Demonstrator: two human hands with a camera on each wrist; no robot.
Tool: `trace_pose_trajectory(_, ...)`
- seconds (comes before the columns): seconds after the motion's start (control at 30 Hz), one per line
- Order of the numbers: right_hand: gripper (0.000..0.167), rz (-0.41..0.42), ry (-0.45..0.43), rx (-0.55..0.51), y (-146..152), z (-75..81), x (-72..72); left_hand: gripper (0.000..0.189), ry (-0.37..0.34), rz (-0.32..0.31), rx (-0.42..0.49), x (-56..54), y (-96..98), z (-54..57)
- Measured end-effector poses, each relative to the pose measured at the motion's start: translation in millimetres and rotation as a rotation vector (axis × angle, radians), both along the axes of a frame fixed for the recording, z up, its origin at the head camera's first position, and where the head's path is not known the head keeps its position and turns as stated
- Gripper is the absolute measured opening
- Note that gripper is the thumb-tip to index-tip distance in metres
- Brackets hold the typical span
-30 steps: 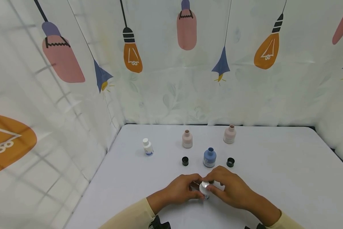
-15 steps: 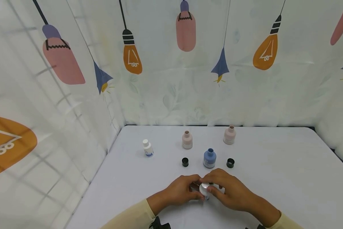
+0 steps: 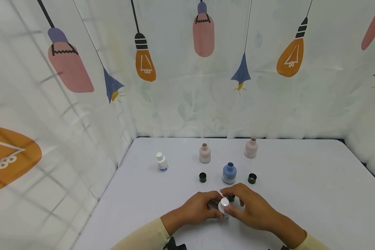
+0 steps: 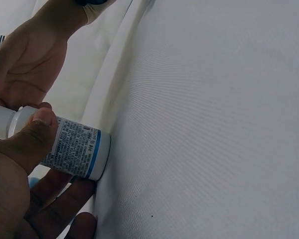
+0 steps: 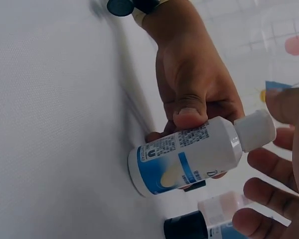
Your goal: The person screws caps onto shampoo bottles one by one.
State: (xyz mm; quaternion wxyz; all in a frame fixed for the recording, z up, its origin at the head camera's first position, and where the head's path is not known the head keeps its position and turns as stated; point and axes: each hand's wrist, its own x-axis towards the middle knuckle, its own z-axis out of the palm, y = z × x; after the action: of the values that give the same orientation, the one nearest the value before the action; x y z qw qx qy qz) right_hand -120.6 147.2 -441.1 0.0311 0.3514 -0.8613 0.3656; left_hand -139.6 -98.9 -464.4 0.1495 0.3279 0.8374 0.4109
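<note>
In the head view a small white bottle with a white cap stands between my hands. My left hand grips its body with thumb and fingers; the right wrist view shows the bottle's blue-and-white label and its base at the table surface. My right hand is around the white cap, its fingers spread, and the right wrist view shows a gap between them and the cap. A black cap lies just behind the bottle, partly hidden by my right hand.
A blue open bottle stands ahead, between a black cap and another black cap. Farther back are two pale pink open bottles, one left and one right. A second white capped bottle stands at left.
My right hand's fingers have loosened and spread away from the white cap, uncovering the cap top and the black cap behind it. My left hand keeps its hold on the bottle.
</note>
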Motion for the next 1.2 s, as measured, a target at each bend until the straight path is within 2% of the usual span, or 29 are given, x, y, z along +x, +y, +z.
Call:
trace_pose_trajectory(0.17,0.027,0.071,0.041,-0.022,1.3,0.1,-2.0,0.040,-0.006,-0.009,0.002,-0.3,-0.5,0.4)
trace_pose_trajectory(0.27,0.023,0.048,0.044,-0.011,0.3,2.5,-2.6,0.037,-0.013,-0.010,0.007,-0.5,-0.4,0.2)
trace_pose_trajectory(0.47,0.027,-0.031,0.005,0.036,-3.2,4.1,-1.1,0.034,-0.022,0.002,0.008,-0.4,-0.1,-0.1)
trace_pose_trajectory(0.6,0.029,-0.050,-0.018,0.042,-4.0,2.6,1.0,0.034,-0.027,0.008,0.003,0.2,-0.2,0.2)
trace_pose_trajectory(0.7,0.031,-0.033,-0.022,0.025,-3.2,1.7,2.0,0.037,-0.029,0.012,-0.003,0.9,-0.3,0.3)
trace_pose_trajectory(0.97,0.024,0.060,0.073,-0.052,-1.6,-2.6,0.0,0.039,-0.009,-0.003,0.000,1.1,0.1,-1.0)
trace_pose_trajectory(1.2,0.025,-0.010,0.107,-0.019,-2.9,-1.8,-0.4,0.036,-0.023,0.004,0.000,0.5,0.5,-0.7)
